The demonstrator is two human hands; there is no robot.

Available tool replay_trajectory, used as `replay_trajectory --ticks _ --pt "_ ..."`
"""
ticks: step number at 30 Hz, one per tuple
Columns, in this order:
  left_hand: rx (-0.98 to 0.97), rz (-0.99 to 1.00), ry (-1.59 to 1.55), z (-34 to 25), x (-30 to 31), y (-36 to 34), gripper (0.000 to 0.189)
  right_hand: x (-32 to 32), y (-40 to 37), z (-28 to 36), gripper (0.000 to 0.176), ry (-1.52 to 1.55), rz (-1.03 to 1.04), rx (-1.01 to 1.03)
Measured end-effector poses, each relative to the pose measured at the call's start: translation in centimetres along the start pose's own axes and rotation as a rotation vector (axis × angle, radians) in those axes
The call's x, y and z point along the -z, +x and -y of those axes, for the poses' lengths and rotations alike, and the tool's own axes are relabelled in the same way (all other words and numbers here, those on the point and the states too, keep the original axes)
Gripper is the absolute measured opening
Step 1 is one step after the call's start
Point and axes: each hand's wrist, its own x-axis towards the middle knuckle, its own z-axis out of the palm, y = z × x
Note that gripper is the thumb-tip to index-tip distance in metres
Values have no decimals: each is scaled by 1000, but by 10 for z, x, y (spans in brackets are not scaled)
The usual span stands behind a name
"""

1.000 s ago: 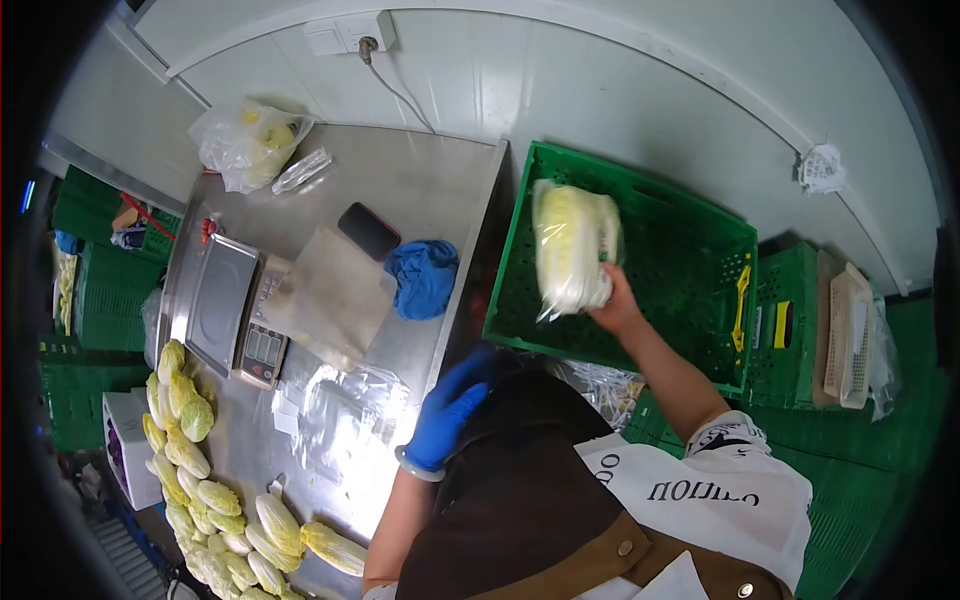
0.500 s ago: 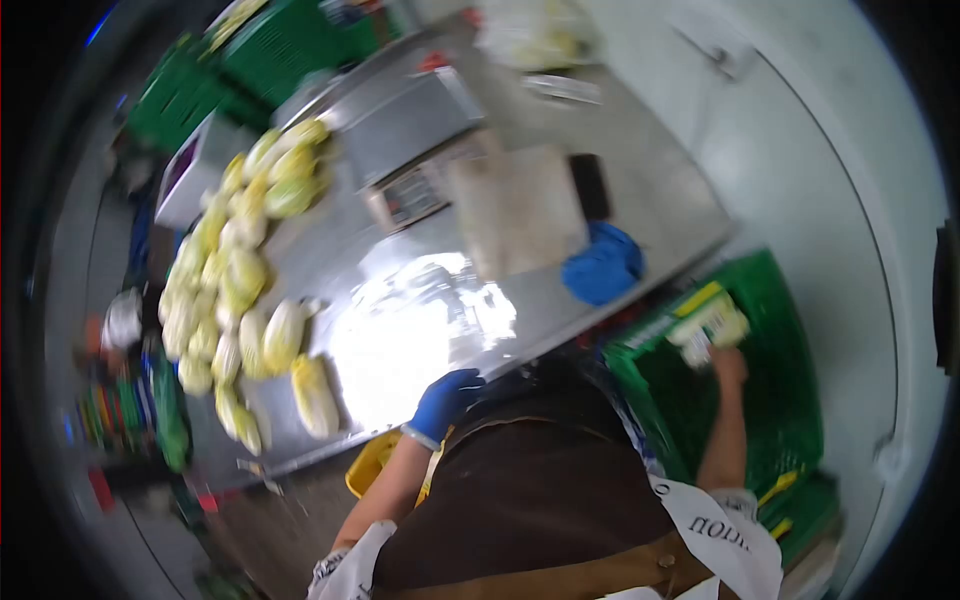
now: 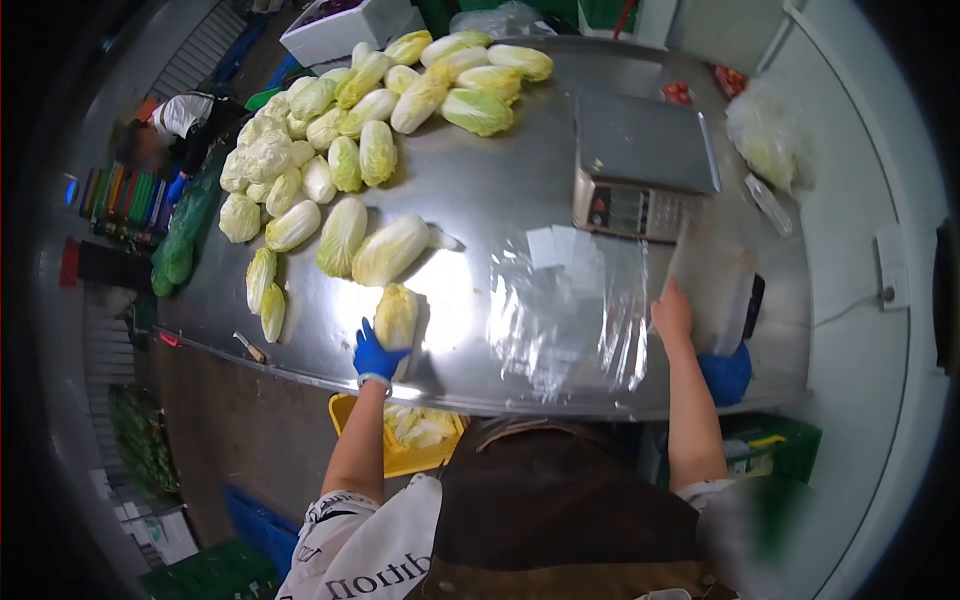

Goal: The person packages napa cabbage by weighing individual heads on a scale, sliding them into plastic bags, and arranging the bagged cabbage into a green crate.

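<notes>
A: Current step?
B: Left hand (image 3: 378, 355) is steadying a cabbage (image 3: 397, 315) on the tabletop (image 3: 465, 185), fingers spread against it. Right hand (image 3: 672, 312) is touching the pale sheet (image 3: 712, 290); can't tell if it's pinching.
A: Next move?
B: Any lift is calling for fingers closing round its sides, I'd judge.
A: Counts?
B: Seeing one scale (image 3: 645, 150), one sheet, one yellow crate (image 3: 402, 462). Cabbage heap (image 3: 335, 125) is overlapping, uncountable.

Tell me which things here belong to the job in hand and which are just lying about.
Likely in the job:
pale yellow-green oblong cabbage, at the blue-gloved left hand
clear, shiny plastic sheets, beside the bare right hand
silver-topped beige weighing scale

Probably just lying about:
slim black slab
crumpled blue bundle
</notes>
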Motion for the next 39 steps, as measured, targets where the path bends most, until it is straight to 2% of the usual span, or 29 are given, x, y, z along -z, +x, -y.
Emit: replay_trajectory --ticks 2,3,4,6,8,10,12,13,14,15,16,18,20,22,23,24,25,26,27,28,29,30,31,32,33,34,35,38,39 --pt "-97 81 -262 27 0 18 106 31 -17 37 52 53 -82 73" --pt "-143 128 -387 40 -1 21 102 49 -28 56 51 3 87 77" --pt "-66 292 -636 49 -1 26 96 68 -40 75 50 -45 254 75" --pt "71 612 -1137 58 2 42 83 106 -69 133 50 -384 460 81" --pt "253 883 -1477 33 23 29 69 108 -96 172 46 -133 104 461" --pt "121 1118 -1517 -1 39 23 69 117 -88 234 35 -47 -69 1158" --pt "-87 1296 -1307 -57 65 26 71 126 -91 284 37 -177 -110 1593" --pt "-152 1442 -1295 -82 75 27 68 128 -83 299 38 -146 -83 1649" --pt "-210 1488 -1198 -103 89 29 63 130 -72 314 40 -120 -61 1704" --pt "-170 1526 -1204 -109 78 33 54 131 -63 326 42 -97 -38 1756" --pt "-318 1487 -1175 -113 72 44 45 133 -54 330 45 -88 15 1696" --pt "-154 1536 -1567 -111 99 61 42 143 -29 323 54 -80 120 1571" --pt "-518 1148 -1263 -107 144 116 46 164 7 313 86 38 53 1392" --pt "-348 152 -1116 -56 87 174 59 164 41 299 92 27 -136 867" --pt "-246 -178 -797 -35 92 195 77 163 66 290 83 151 -137 681" --pt "-199 -231 -660 -20 97 212 89 161 97 277 74 271 -145 476" --pt "-361 -342 -537 2 85 236 98 153 133 251 72 329 -120 333" --pt "-411 -419 -274 19 69 254 106 142 170 223 70 388 -109 174" --pt "-376 -311 -278 19 67 260 111 134 206 196 62 562 22 53" --pt "-463 -355 -121 31 43 274 115 141 218 187 59 738 179 -67" --pt "-351 -151 -264 28 40 272 117 131 235 164 60 744 142 -100" --pt "-324 -204 -272 40 24 279 118 132 243 158 67 731 200 -142" --pt "-251 -122 -306 43 28 284 116 120 253 145 69 662 154 -160" --pt "-272 -86 -426 57 23 295 115 110 262 134 70 596 122 -167" --pt "-335 -111 -582 73 10 311 112 119 260 134 75 603 142 -190" --pt "-293 -81 -740 72 15 313 95 130 251 139 79 613 174 -211" --pt "-146 96 -954 75 30 312 82 137 244 137 83 624 211 -228" --pt "281 750 -1658 85 65 311 55 155 238 97 91 570 -169 -129" --pt "150 722 -1639 82 77 301 59 164 231 83 93 610 -200 -120"
